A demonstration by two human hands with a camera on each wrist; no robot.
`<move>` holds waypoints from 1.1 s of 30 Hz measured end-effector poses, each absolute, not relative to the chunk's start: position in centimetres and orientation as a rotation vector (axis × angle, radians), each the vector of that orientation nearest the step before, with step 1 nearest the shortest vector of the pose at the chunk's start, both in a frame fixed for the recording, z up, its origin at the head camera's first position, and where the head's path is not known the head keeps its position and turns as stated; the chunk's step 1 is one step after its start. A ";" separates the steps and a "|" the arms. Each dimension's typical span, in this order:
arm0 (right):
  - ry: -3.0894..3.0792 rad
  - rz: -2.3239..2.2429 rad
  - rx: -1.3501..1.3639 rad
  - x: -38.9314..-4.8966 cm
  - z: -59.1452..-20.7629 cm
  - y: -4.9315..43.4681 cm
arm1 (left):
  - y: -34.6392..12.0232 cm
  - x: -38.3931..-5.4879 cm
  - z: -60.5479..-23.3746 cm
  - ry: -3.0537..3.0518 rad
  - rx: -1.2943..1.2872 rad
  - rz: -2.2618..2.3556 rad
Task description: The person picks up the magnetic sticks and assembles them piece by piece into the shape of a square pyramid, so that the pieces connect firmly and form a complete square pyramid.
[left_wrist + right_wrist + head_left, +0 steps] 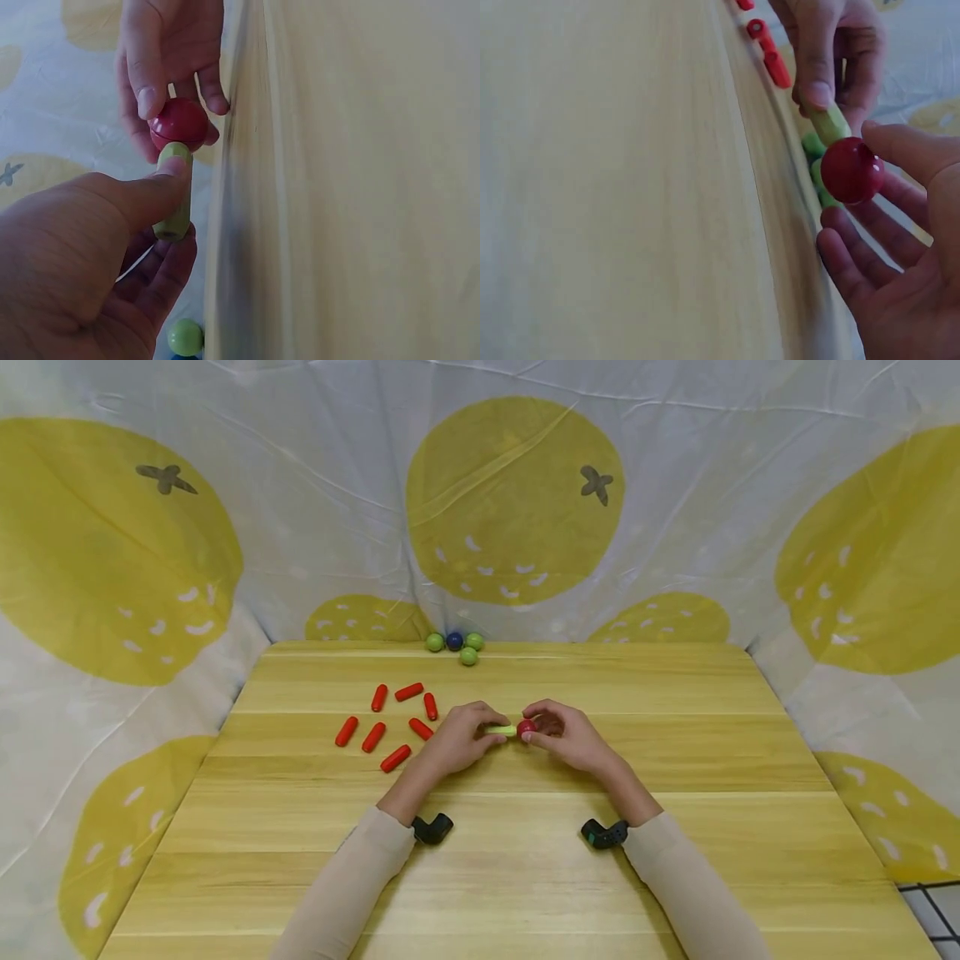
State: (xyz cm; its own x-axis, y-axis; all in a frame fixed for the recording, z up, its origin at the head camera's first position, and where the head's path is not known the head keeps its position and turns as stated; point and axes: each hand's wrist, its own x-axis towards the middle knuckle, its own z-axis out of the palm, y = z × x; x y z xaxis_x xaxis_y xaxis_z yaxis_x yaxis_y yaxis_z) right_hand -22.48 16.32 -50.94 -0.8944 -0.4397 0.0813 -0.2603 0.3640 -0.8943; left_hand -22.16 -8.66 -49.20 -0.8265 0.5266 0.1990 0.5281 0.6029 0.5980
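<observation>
My left hand [465, 737] pinches a light green rod [175, 206] between thumb and fingers. The rod has a hole in the end that shows in the left wrist view. Held by my right hand [568, 737], a glossy red ball [852, 170] meets the rod's other end, and the two lie in line. In the right wrist view my thumb is at the ball's upper side and fingers are behind it. Whether the rod's tip is inside the ball or only against it, I cannot tell. Both hands are over the middle of the table.
Several red rods [373, 737] lie scattered on the wooden table [495, 877] to the left of my hands. At the table's back edge sit three green balls [468, 656] and a dark blue ball [454, 641], in front of a hanging patterned cloth [675, 527].
</observation>
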 end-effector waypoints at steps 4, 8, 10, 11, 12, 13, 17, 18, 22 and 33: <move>2.458 -1.489 -0.698 -22.7 -50.5 16.1 | -8.4 -22.0 -49.1 -2.801 -0.932 -1.054; 2.463 -1.433 -0.723 -22.9 -50.4 15.7 | -8.2 -22.0 -48.9 -2.800 -0.914 -1.062; 2.477 -1.406 -0.719 -23.0 -50.5 15.5 | -8.1 -22.0 -48.9 -2.801 -0.900 -1.077; 2.487 -1.394 -0.717 -23.1 -50.5 15.4 | -8.1 -22.0 -48.9 -2.803 -0.892 -1.085; 2.501 -1.381 -0.711 -23.1 -50.6 15.4 | -8.1 -22.0 -48.9 -2.806 -0.883 -1.090; 2.517 -1.368 -0.706 -23.2 -50.7 15.3 | -8.1 -22.0 -48.9 -2.810 -0.875 -1.100; 2.563 -1.339 -0.697 -23.3 -51.0 15.4 | -8.1 -21.9 -49.0 -2.830 -0.841 -1.137; 2.567 -1.337 -0.699 -23.3 -51.1 15.5 | -8.1 -21.9 -49.1 -2.833 -0.835 -1.146; 2.544 -1.380 -0.711 -23.4 -51.5 15.7 | -8.2 -21.9 -49.3 -2.843 -0.820 -1.152; 2.508 -1.436 -0.673 -23.3 -51.9 16.5 | -9.3 -22.9 -49.1 -2.875 -0.774 -1.193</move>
